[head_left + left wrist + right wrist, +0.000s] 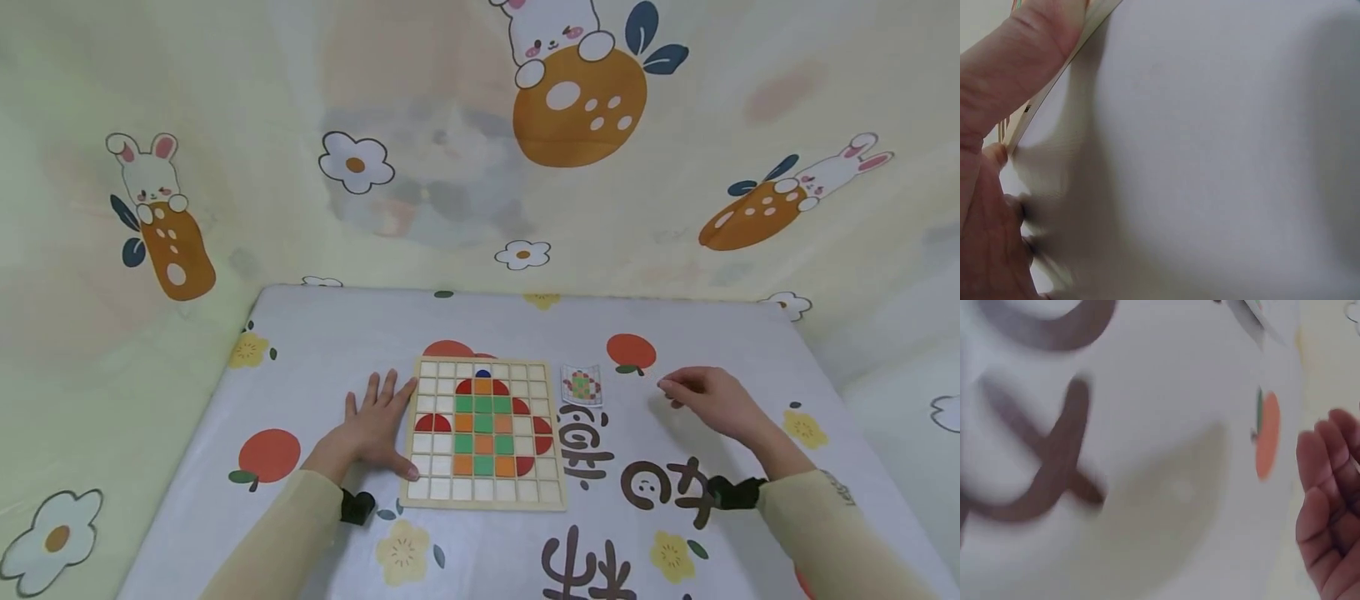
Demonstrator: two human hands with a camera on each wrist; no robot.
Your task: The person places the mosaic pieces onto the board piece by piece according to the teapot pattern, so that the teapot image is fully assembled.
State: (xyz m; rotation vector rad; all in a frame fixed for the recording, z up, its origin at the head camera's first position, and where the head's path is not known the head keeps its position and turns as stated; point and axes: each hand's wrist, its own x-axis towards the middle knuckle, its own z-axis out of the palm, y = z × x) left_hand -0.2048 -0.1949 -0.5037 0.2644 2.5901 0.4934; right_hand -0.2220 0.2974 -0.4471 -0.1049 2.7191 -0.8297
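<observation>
A square wooden grid board [480, 505] lies on the table, bearing green tiles [483, 423], orange tiles [464, 423] and curved red tiles [432, 423]. One small blue tile [483, 374] sits at the top of the pattern. With fingers spread, my left hand [375, 425] rests at the board's left side, thumb and index fingertip against its edge. In the left wrist view, the thumb [1041, 44] overlaps the board's rim. My right hand [708, 404] hovers over the table right of the card, fingers loosely curled; the right wrist view shows nothing in them.
A small picture card [581, 385] showing a coloured tile pattern lies just right of the board. The white tablecloth [337, 567] is printed with fruit, flowers and brown lettering. Behind the table hangs a pale curtain [442, 275] with rabbits and flowers.
</observation>
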